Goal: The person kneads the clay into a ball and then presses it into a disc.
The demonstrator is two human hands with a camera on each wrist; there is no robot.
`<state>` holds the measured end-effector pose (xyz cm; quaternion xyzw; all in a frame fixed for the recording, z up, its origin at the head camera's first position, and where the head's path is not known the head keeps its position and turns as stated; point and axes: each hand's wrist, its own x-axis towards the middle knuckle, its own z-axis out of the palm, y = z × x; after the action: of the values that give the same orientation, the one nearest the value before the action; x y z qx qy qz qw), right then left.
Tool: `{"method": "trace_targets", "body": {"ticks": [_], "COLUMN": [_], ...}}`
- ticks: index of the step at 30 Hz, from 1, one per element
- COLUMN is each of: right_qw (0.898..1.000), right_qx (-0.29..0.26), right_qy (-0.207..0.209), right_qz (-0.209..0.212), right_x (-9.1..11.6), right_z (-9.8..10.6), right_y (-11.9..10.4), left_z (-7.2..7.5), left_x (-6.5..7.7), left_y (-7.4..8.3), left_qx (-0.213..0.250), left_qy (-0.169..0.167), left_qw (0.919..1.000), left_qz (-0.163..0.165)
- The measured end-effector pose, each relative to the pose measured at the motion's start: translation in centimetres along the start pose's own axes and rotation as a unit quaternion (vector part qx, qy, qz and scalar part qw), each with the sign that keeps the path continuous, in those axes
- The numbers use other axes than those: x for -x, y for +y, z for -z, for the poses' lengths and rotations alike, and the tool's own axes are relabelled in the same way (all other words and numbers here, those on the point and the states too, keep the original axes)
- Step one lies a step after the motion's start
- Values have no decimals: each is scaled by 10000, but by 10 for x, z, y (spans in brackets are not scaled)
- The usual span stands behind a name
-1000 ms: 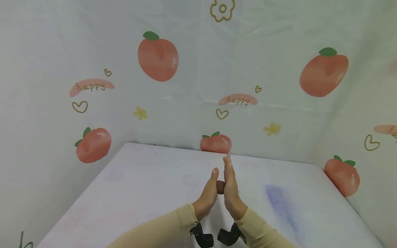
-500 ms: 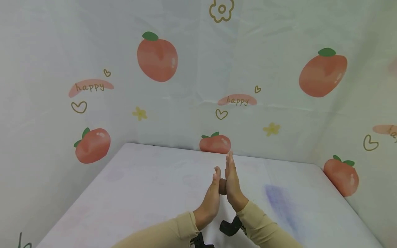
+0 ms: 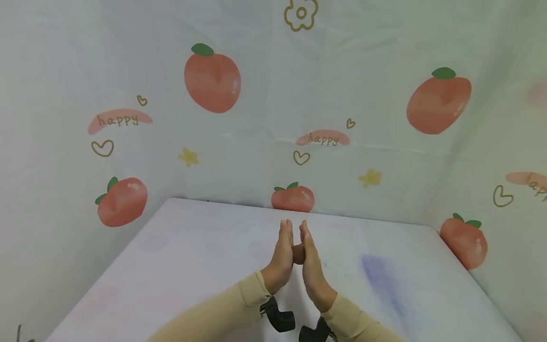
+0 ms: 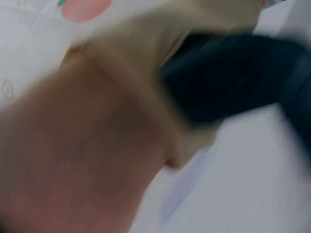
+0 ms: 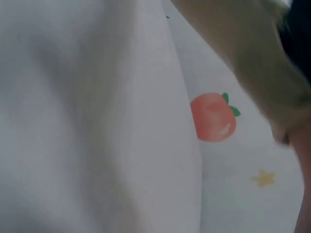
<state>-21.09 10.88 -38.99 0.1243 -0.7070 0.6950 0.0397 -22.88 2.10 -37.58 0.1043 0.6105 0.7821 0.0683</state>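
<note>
A person's left hand (image 3: 278,260) and right hand (image 3: 315,273) hold a brown lump (image 3: 298,255) between facing palms, fingers straight and pointing toward the far side, the gap narrow and filled by the piece. They are over the middle of a white surface (image 3: 205,251), which spreads well out to either side; its left and right edges slant away from the pair, and its far edge meets a fabric backdrop (image 3: 260,57) beyond the fingertips. The lump sits near the middle of the palms, touching both; its sides are hidden there, so which way its long axis runs cannot be told. What shows is rounded and dull, its material unclear. Beige sleeves (image 3: 224,304) reach in from the near side, a black curved device (image 3: 279,318) hanging at each wrist. A purple smear (image 3: 384,285) marks the surface to the right, and the creased backdrop carries printed red fruit (image 3: 212,81), yellow flowers (image 3: 188,157) and outlined hearts (image 3: 301,157). The left wrist view is blurred.
</note>
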Motion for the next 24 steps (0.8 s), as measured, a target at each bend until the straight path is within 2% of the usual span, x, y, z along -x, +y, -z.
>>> {"method": "trace_targets", "body": {"ticks": [5, 9, 14, 18, 24], "right_qw": [9989, 9988, 9994, 9993, 9986], "right_qx": [-112, -292, -311, -258, -229], "right_qy": [-420, -397, -105, 126, 360], "right_qz": [154, 39, 143, 258, 307], "right_x": [14, 18, 14, 7, -2], "right_z": [-12, -15, -12, -7, -1], "right_y": [-6, -11, -14, -15, -15], "left_z": [9, 12, 10, 5, 0], "left_x": [-16, -18, -12, -4, 10], "left_y": [-2, -6, -11, -11, -9], "left_qx": [57, -218, -409, -678, -1224], "left_qy": [136, 5, -118, -247, -569], "left_qw": [9999, 9997, 9989, 9974, 9907], "left_qz": [-17, 106, 196, 75, -157]}}
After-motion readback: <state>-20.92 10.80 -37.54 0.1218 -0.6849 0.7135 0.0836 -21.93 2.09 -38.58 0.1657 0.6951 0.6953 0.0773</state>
